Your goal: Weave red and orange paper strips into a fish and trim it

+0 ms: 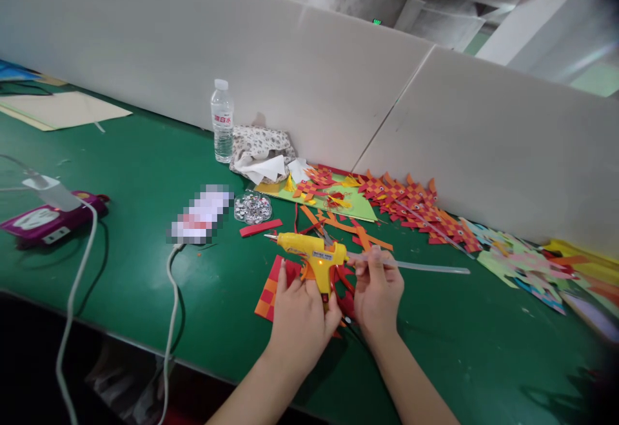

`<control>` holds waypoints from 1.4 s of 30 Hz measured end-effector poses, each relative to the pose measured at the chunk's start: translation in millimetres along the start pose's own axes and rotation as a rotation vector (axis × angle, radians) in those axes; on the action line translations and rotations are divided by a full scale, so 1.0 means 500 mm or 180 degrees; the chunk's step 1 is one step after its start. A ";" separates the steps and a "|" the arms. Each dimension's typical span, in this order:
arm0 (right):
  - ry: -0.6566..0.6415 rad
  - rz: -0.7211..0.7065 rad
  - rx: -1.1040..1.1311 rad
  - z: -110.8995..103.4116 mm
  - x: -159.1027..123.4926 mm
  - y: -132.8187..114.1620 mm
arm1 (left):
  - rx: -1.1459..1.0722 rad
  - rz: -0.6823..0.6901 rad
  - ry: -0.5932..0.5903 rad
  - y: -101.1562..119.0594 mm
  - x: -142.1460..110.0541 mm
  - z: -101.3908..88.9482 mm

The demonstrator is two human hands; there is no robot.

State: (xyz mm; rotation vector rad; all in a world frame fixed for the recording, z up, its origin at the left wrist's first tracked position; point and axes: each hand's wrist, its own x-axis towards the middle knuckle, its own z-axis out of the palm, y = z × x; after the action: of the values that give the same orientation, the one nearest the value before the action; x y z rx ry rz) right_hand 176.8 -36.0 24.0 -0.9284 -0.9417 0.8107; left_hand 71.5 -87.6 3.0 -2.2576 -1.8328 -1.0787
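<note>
My left hand (300, 318) is wrapped round the grip of a yellow hot glue gun (309, 252), whose nozzle points left. My right hand (377, 293) pinches a clear glue stick (416, 266) that runs into the back of the gun and sticks out to the right. Under the gun lies a woven red and orange paper piece (271, 291) on the green table (145, 270). Loose red and orange paper strips (358, 228) lie just beyond my hands.
A water bottle (222, 122), a patterned cloth (261, 148), a dish of googly eyes (252, 207) and a row of woven paper fish (416, 202) line the white partition. A purple device (48, 218) and white cables (169, 322) lie on the left. Coloured paper cutouts (527, 264) spread right.
</note>
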 end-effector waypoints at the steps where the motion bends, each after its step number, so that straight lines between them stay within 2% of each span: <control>1: 0.0027 -0.0020 -0.0026 0.000 0.000 0.001 | 0.0009 -0.0005 0.0039 0.000 0.000 0.001; 9: 0.0007 -0.0056 0.0009 0.007 -0.014 0.011 | -0.0163 -0.0196 0.0087 0.002 0.003 -0.002; 14: -0.0797 0.0440 -0.0175 0.022 -0.034 0.008 | -0.0328 -0.0123 0.0067 0.006 0.003 -0.007; 17: -0.0926 0.0649 -0.0373 0.021 -0.035 -0.001 | -0.0370 -0.0169 -0.0097 0.008 0.004 -0.015; 21: -0.0641 0.0559 -0.0281 0.010 -0.022 -0.008 | -0.0455 -0.0198 -0.0434 -0.008 0.007 -0.044; 25: -0.0033 0.0327 -0.0132 0.000 0.004 -0.014 | -0.0390 -0.0440 -0.0560 -0.068 0.004 -0.079; 27: 0.0110 0.0292 -0.0111 -0.001 0.016 -0.016 | -0.0286 -0.0556 -0.0694 -0.103 0.002 -0.091; 30: 0.0035 0.0361 -0.0109 -0.002 0.026 -0.015 | -0.0216 -0.0655 -0.0979 -0.143 0.007 -0.100; 33: -0.0046 0.0404 -0.0136 -0.002 0.029 -0.011 | -0.0249 -0.0606 -0.1191 -0.162 0.018 -0.100; 42: 0.0121 0.0405 -0.0175 -0.011 0.038 0.000 | -0.0467 -0.0472 -0.1371 -0.168 0.021 -0.095</control>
State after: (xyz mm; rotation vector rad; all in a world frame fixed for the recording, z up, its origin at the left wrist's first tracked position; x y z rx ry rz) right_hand 188.9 -20.8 28.4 -1.0565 -0.8822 0.8752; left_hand -24.1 -74.4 12.7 -2.6433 -2.1681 -0.8118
